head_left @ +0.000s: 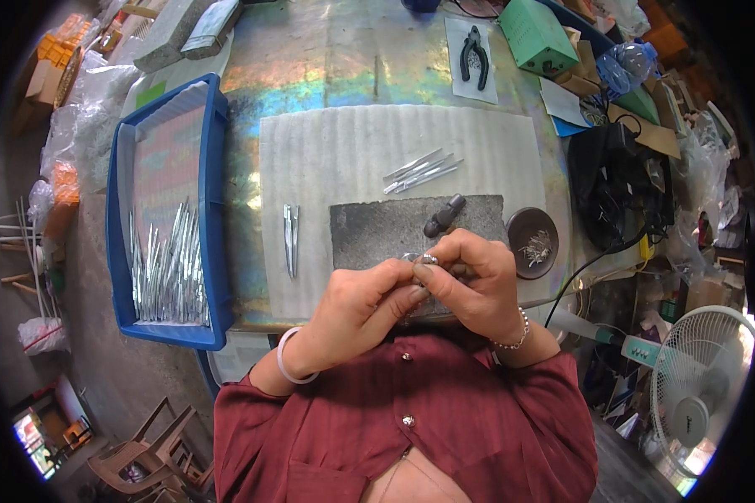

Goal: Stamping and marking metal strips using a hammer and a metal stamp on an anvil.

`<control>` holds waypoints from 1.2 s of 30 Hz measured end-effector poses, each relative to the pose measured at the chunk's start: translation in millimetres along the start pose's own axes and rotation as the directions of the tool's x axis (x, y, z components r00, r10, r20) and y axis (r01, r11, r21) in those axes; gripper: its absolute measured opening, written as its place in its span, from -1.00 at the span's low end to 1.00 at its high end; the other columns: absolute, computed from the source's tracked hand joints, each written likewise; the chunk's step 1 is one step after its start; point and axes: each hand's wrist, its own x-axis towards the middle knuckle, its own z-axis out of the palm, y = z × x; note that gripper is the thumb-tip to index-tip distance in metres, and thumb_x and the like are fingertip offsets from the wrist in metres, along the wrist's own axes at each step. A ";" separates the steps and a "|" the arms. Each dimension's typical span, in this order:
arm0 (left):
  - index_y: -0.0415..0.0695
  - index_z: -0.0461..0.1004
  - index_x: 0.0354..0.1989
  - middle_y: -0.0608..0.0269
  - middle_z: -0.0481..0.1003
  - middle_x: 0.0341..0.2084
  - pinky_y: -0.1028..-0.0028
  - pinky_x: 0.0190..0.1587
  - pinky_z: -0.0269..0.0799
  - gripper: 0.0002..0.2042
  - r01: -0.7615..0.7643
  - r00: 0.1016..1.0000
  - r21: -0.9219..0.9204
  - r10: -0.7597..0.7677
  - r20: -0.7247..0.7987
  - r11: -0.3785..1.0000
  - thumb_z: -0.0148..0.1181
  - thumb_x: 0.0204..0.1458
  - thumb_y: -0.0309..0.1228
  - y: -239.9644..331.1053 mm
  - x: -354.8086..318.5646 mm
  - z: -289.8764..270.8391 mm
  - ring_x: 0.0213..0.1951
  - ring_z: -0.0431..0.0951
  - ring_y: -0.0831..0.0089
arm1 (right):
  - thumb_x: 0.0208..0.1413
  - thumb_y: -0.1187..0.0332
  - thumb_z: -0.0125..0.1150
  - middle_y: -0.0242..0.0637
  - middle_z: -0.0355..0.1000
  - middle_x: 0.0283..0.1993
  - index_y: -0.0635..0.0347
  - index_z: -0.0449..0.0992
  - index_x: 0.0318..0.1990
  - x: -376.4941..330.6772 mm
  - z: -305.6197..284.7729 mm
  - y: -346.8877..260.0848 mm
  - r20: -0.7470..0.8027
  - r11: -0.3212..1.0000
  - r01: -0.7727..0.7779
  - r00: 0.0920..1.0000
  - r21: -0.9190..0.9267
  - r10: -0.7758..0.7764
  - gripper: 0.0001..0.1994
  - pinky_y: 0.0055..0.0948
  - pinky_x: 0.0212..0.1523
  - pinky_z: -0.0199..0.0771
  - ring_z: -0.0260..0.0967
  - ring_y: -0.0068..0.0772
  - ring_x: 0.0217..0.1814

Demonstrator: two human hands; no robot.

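Observation:
My left hand (367, 303) and my right hand (476, 281) meet above the near side of a dark grey slab (369, 225). Both are closed, fingertips pinching a small shiny metal piece (419, 258); the fingers hide most of it, so its kind does not show. Just beyond them a dark hammer head (445, 215) lies on the slab. To the right stands a brown bowl (518, 239) with small silvery metal parts (537, 249). Several slender silver tweezer-like pieces (424, 172) rest on the white foam sheet (310, 134), and a tweezer-like pair (290, 241) lies left of the slab.
A blue tray (223, 168) at the left holds many slim silver pieces (172, 272). At the back are black-handled pliers (476, 60) on white paper and a green box (538, 38). A black bag-like bundle (604, 180) with a cable and a fan (700, 377) stand right.

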 end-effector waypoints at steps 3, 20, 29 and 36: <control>-0.21 0.43 -0.33 0.08 0.38 -0.68 0.43 -0.57 0.32 -0.90 0.043 0.997 0.021 -0.044 0.056 0.999 0.18 0.03 -0.48 1.3 1.2 -4.2 -0.65 0.44 0.23 | 0.03 0.56 0.21 -0.47 0.40 -0.52 0.34 0.45 -0.39 -1.4 0.8 1.0 0.008 0.998 -0.044 0.999 0.033 0.044 -0.94 -0.79 -0.55 0.23 0.27 -0.84 -0.51; -0.19 0.42 -0.33 0.09 0.41 -0.65 0.42 -0.56 0.34 -0.91 0.013 0.998 0.014 -0.014 0.061 1.000 0.18 0.02 -0.49 -1.6 2.7 -3.9 -0.62 0.47 0.20 | 0.03 0.54 0.24 -0.46 0.40 -0.52 0.33 0.46 -0.36 -3.6 1.9 2.1 -0.012 0.999 -0.012 1.000 0.041 0.012 -0.92 -0.79 -0.57 0.20 0.26 -0.86 -0.51; -0.20 0.43 -0.30 0.12 0.45 -0.62 0.47 -0.54 0.38 -0.91 0.039 0.997 -0.030 -0.038 0.061 0.999 0.17 0.02 -0.53 -3.0 -2.1 0.6 -0.59 0.51 0.30 | 0.02 0.53 0.24 -0.41 0.40 -0.57 0.32 0.46 -0.36 -5.3 4.0 5.0 -0.041 0.987 0.136 0.989 -0.086 -0.140 -0.92 -0.75 -0.59 0.25 0.30 -0.78 -0.57; -0.22 0.41 -0.39 0.17 0.45 -0.68 0.50 -0.58 0.36 -0.94 0.141 0.984 -0.062 -0.133 0.119 0.988 0.15 0.05 -0.52 -0.7 -1.5 -1.4 -0.65 0.49 0.39 | 0.09 0.49 0.18 -0.44 0.34 -0.64 0.31 0.37 -0.40 -6.2 2.4 7.5 0.049 0.980 -0.150 0.988 0.127 0.145 -0.88 -0.72 -0.66 0.17 0.26 -0.81 -0.63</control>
